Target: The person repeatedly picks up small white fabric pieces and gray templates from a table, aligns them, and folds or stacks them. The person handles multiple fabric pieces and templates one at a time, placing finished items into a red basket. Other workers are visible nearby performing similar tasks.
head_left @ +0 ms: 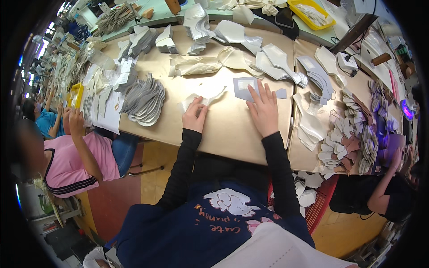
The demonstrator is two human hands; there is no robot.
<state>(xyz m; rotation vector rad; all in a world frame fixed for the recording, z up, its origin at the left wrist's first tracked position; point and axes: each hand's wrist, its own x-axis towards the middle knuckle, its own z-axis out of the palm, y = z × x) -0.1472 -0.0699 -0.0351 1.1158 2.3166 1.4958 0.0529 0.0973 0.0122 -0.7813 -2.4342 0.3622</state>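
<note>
Right hand lies spread, fingertips on the flat grey rectangular cut piece just ahead on the tan worktable; left hand pinches a curved white cut strip

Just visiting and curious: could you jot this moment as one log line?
left hand: holding curved white cut piece | right hand: flat on grey cut piece | surface: tan worktable | nearby: grey piece stack
</note>
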